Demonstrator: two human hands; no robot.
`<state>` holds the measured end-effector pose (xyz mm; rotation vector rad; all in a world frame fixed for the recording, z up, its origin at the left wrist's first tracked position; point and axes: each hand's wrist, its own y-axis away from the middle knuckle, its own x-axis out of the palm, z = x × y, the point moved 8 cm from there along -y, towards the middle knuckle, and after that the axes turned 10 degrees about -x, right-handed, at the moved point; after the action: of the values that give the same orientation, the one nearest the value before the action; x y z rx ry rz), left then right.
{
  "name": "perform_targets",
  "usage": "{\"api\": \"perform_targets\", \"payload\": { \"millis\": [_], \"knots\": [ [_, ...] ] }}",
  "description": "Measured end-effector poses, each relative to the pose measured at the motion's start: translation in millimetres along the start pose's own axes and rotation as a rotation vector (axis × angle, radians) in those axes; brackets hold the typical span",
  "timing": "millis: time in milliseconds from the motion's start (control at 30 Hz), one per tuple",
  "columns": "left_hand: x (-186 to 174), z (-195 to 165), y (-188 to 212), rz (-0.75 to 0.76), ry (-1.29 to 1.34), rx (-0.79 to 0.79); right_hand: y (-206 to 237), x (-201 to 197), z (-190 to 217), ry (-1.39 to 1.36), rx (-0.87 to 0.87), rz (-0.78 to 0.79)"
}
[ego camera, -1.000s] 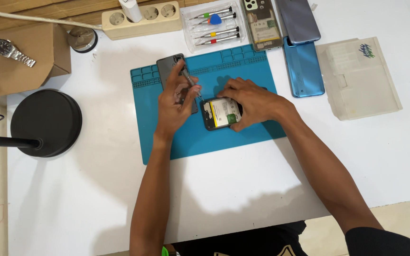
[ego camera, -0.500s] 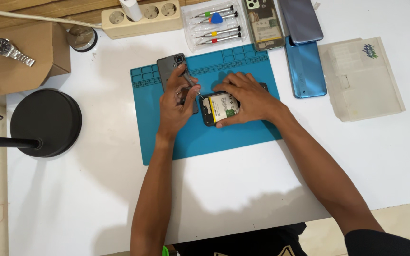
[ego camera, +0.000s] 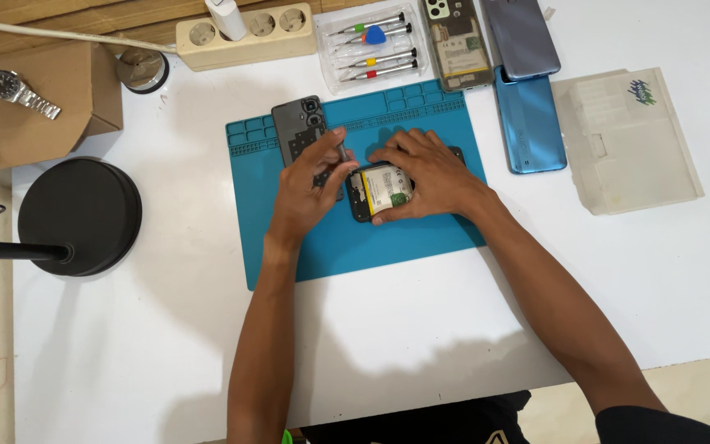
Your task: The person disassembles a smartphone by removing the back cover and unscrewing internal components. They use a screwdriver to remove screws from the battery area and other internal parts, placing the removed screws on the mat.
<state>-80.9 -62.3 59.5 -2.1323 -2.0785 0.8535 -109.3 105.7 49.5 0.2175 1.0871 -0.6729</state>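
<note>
Both of your hands work over the blue mat (ego camera: pixel 421 238) on the white counter (ego camera: pixel 166 353). Your right hand (ego camera: pixel 425 173) lies spread, pressing down the opened phone (ego camera: pixel 380 191). Your left hand (ego camera: pixel 310 189) pinches a thin tool (ego camera: pixel 342 150) at the phone's edge.

A wristwatch (ego camera: pixel 16 89) lies on a cardboard box (ego camera: pixel 30 111).

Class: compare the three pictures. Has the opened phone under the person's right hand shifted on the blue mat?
No. The opened black phone lies at the same spot on the blue silicone mat, beside the removed grey back cover.
</note>
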Motion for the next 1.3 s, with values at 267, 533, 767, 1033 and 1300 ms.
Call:
{"api": "perform_targets", "payload": {
  "millis": [267,533,767,1033,1300],
  "knots": [
    [-9,-14,3,-0.133,-0.023,0.139,-1,-3,3,-0.014,0.004,-0.005],
    [0,1,-8,-0.059,-0.134,-0.156,-6,1,20,0.024,-0.061,-0.168],
    [-6,-35,-6,0.055,-0.003,0.115,-9,16,15,0.017,0.016,-0.178],
    [-12,-29,-12,-0.098,-0.138,0.038,-9,18,10,0.044,0.046,-0.177],
    [-10,-26,-12,-0.097,-0.231,-0.037,-10,18,9,0.04,0.046,-0.192]
  ]
}}
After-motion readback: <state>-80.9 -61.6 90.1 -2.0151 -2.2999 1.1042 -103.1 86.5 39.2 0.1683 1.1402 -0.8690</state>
